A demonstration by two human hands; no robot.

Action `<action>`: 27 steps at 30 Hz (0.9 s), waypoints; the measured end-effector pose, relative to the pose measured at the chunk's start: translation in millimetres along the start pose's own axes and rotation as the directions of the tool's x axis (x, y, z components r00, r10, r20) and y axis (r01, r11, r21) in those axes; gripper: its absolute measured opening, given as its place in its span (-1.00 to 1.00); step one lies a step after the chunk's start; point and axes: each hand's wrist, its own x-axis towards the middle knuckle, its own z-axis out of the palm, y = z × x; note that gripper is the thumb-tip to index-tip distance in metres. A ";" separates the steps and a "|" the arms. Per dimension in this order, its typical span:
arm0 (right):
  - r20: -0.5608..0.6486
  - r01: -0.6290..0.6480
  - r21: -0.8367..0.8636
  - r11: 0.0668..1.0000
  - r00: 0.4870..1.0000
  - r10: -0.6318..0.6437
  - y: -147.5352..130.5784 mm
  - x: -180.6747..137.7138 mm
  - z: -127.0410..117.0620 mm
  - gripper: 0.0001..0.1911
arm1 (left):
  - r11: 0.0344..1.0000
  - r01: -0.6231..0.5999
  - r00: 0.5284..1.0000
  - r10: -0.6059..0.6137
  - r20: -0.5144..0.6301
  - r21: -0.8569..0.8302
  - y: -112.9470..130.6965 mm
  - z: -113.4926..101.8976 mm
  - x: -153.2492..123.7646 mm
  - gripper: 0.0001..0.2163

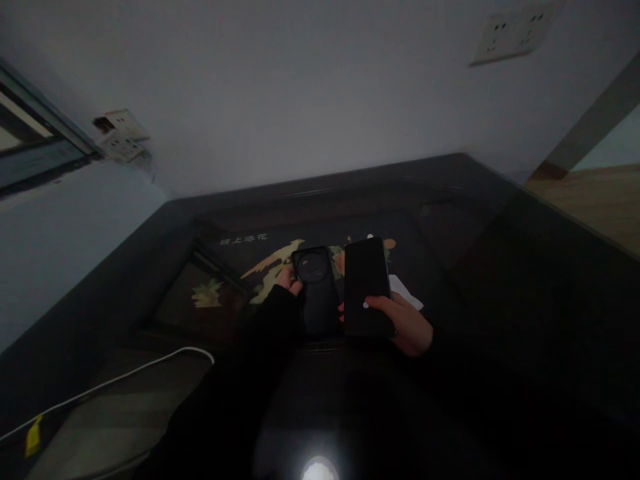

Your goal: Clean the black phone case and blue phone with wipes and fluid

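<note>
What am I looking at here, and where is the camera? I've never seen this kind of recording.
No machine here: a person works with bare hands, and the single picture comes from a camera on their head, looking forward and down. The room is dim. The right hand holds a black phone. The left hand, in a dark sleeve, touches a black case with a round ring; whether it grips it I cannot tell. Both are over a dark table with a painted picture. A white cable lies at the left, and sockets sit on the wall.
</note>
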 end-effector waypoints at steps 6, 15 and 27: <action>-0.047 0.129 -0.443 0.887 0.985 -0.167 -32.7 -5.0 -8.6 -0.82 | 0.900 0.222 0.966 -0.153 0.207 -0.374 22.3 34.9 -29.6 -0.39; 0.017 0.238 -0.824 0.513 0.917 -0.398 -17.9 -4.7 -7.3 -0.44 | 0.718 0.410 0.909 -0.269 0.318 -0.562 48.8 36.1 -46.3 -0.45; 0.004 0.221 -0.865 0.451 0.901 -0.433 -13.8 -2.8 -5.2 -0.39 | 0.695 0.394 0.903 -0.168 0.397 -0.602 43.0 31.4 -48.0 -0.25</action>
